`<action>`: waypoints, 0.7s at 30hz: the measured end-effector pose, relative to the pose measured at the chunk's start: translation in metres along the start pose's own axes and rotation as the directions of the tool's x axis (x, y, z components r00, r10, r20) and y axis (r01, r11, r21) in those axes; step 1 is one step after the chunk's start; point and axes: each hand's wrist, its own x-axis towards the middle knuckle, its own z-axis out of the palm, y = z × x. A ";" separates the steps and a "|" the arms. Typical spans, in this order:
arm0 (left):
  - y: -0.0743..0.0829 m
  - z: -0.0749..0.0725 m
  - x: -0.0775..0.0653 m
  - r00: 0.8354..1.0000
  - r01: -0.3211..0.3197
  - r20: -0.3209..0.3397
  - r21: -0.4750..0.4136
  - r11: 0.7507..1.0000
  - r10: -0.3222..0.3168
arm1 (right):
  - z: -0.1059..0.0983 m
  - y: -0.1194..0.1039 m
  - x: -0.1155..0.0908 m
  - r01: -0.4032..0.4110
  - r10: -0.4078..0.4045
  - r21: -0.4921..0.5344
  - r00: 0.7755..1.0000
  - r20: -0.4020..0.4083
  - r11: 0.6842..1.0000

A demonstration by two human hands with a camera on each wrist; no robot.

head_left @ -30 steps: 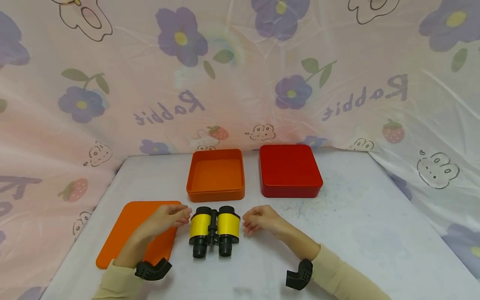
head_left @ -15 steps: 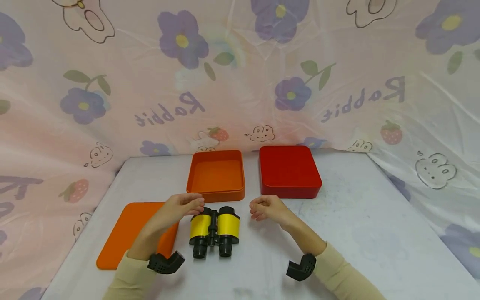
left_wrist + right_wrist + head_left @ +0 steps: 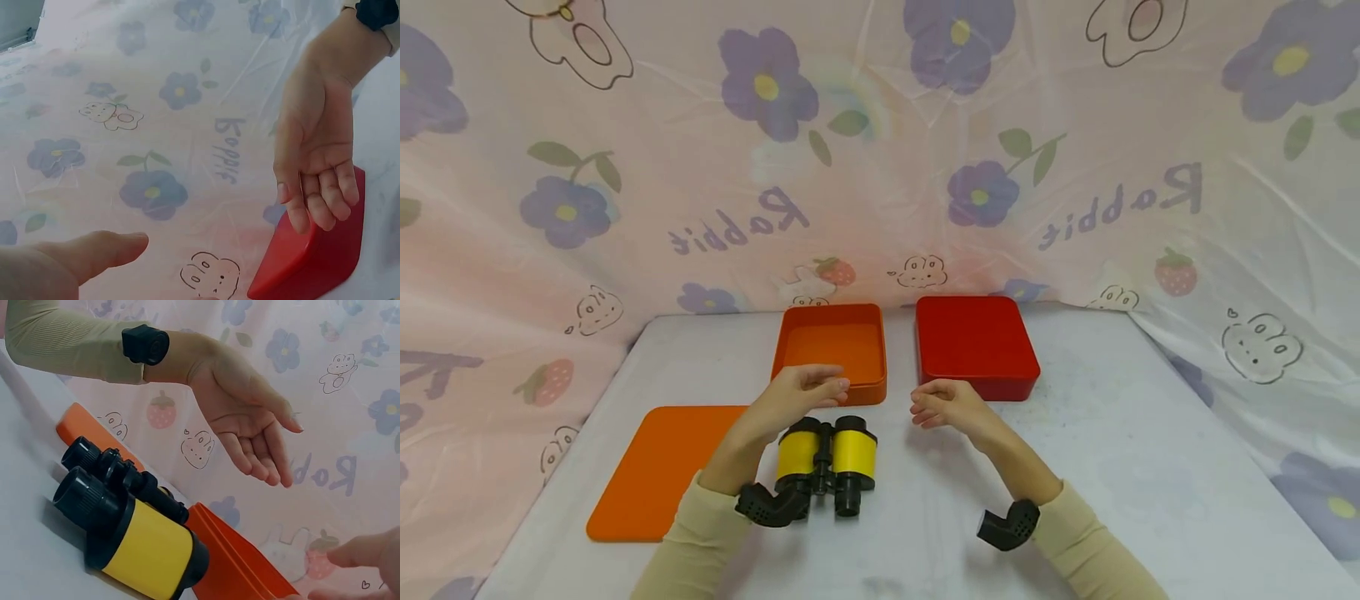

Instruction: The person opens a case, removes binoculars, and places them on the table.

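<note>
My left hand (image 3: 801,398) hovers over the near edge of the open orange box (image 3: 868,393), fingers relaxed and holding nothing. Below that hand and its forearm, yellow and black binoculars (image 3: 854,454) lie on the table; the forearm's camera covers part of their left eyepiece. In front of the closed-looking red box (image 3: 977,337), my right hand (image 3: 958,410) hangs in the air with loosely bent fingers and no object in it. The right wrist view shows the left palm (image 3: 240,419) turned inward above the binoculars (image 3: 150,547).
An orange lid-like panel (image 3: 655,475) lies flat at the left, partly behind the left forearm. A white cloth covers the table (image 3: 1135,467). Behind it hangs a printed curtain (image 3: 880,183) with flowers and rabbits.
My left hand has moved right and away from me, from beside the binoculars to the orange box's near edge. My right hand has shifted slightly right and farther back. Boxes and binoculars stay put.
</note>
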 end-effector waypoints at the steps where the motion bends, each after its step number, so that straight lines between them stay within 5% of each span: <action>1: 0.002 0.001 0.001 1.000 0.000 0.001 -0.009 1.000 0.000 | -0.001 -0.001 0.000 0.003 -0.003 0.002 1.000 0.001 1.000; 11: 0.019 0.014 0.013 0.999 0.010 -0.047 -0.022 1.000 -0.011 | -0.009 -0.008 -0.004 0.031 -0.031 -0.005 0.999 -0.019 1.000; 21: 0.038 0.030 0.026 0.998 -0.019 -0.065 -0.132 0.991 0.010 | -0.020 -0.013 -0.007 0.049 -0.050 -0.019 0.997 -0.053 0.999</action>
